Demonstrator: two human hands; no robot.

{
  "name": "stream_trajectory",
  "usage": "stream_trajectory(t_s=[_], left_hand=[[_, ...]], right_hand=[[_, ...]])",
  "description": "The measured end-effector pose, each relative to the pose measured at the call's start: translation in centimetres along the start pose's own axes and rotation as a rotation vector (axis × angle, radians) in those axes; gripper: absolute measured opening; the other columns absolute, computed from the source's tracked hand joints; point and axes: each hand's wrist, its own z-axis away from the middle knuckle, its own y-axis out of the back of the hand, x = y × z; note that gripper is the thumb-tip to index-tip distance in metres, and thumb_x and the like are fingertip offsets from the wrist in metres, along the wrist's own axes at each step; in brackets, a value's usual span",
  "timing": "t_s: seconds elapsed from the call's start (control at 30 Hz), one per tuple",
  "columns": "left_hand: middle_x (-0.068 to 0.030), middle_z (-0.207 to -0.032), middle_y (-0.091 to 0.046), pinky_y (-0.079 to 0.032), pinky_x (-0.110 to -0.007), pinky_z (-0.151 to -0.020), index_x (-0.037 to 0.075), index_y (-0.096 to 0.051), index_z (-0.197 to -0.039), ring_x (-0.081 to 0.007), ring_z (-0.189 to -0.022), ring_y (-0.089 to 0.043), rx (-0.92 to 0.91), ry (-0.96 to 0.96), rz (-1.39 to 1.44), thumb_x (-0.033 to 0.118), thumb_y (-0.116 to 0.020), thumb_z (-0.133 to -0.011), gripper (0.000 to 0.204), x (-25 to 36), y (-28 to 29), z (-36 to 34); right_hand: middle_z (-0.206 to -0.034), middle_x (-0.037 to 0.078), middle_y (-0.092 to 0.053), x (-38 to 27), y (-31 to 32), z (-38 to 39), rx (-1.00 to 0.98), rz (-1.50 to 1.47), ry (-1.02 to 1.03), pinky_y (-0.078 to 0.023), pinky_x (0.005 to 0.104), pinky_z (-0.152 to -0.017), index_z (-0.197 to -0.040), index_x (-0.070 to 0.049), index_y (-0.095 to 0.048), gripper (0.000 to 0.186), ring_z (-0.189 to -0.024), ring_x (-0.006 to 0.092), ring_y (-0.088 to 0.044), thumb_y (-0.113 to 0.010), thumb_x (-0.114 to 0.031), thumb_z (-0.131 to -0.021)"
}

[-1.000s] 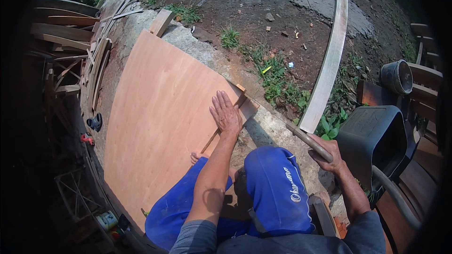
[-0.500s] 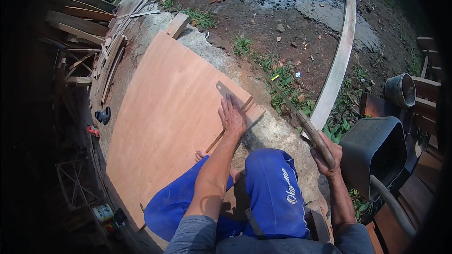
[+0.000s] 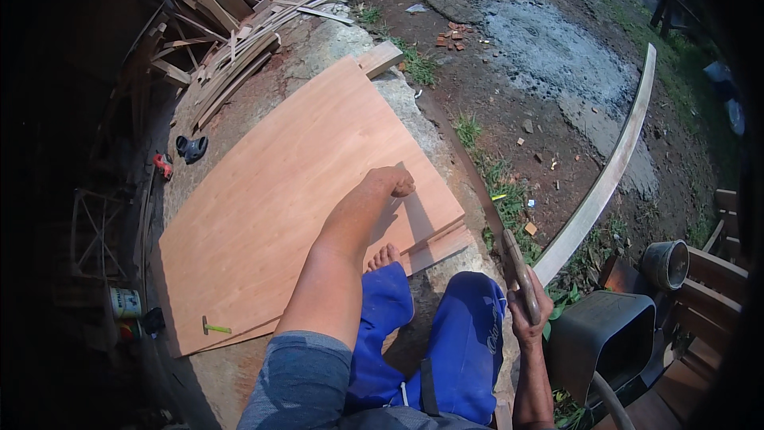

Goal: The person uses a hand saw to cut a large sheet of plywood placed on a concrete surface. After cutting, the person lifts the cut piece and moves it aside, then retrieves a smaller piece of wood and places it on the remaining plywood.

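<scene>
My left hand (image 3: 394, 181) is over the right part of a large plywood sheet (image 3: 255, 215), its fingers curled down and mostly hidden; I cannot make out anything in them. My right hand (image 3: 529, 299) grips the long handle of a handsaw (image 3: 519, 263), held clear of the sheet's right side with its dark blade (image 3: 476, 166) pointing forward. Beneath the top sheet's near right edge shows a further layer of wood (image 3: 438, 243), beside my bare foot (image 3: 382, 255). A small green-handled tool (image 3: 216, 328) lies on the sheet's near left part.
Wood strips (image 3: 239, 80) are piled at upper left, near power tools (image 3: 191, 149). A timber block (image 3: 380, 58) sticks out behind the sheet. A long pale board (image 3: 605, 175) runs along the right, near a metal bucket (image 3: 664, 263) and a grey bin (image 3: 605, 334).
My left hand has gone from lying flat with spread fingers to curled. The saw in my right hand points more straight ahead. The camera view has turned, showing more ground ahead.
</scene>
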Motion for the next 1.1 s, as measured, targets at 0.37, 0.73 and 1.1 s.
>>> stream_trajectory(t_s=[0.37,0.73,1.1], left_hand=[[-0.0226,-0.156,-0.037,-0.025,-0.046,-0.122,0.002,-0.043,-0.147,-0.0368,-0.147,-0.031,0.824,-0.078,0.422,0.033,-0.047,-0.102,0.055,-4.1,-11.3,3.6],[-0.0244,-0.158,-0.032,-0.021,-0.05,-0.121,-0.001,-0.041,-0.148,-0.0413,-0.147,-0.027,0.896,0.227,0.637,0.029,-0.048,-0.1,0.057,-2.8,-25.6,7.8],[-0.0225,-0.157,-0.035,-0.025,-0.046,-0.121,0.0,-0.048,-0.144,-0.0365,-0.147,-0.03,0.783,0.319,0.594,0.029,-0.046,-0.102,0.051,-4.5,-27.4,14.8]], right_hand=[[-0.103,0.007,-0.071,0.0,-7.5,-5.9,0.024,-0.176,-0.287,-0.052,0.0261,-0.083,-0.139,0.004,-0.053,0.056,-0.088,0.0105,-0.064,-0.074,-0.012,-0.089],[-0.072,0.009,-0.05,10.0,-8.3,-13.0,-0.227,0.773,0.335,-0.045,0.0438,-0.059,-0.138,-0.022,-0.057,0.054,-0.065,0.0309,-0.057,-0.066,-0.012,-0.086],[-0.096,0.009,-0.055,18.7,-6.3,-12.1,-0.659,1.029,0.165,-0.044,0.0449,-0.08,-0.146,-0.029,-0.048,0.072,-0.094,0.0289,-0.059,-0.065,-0.008,-0.079]])
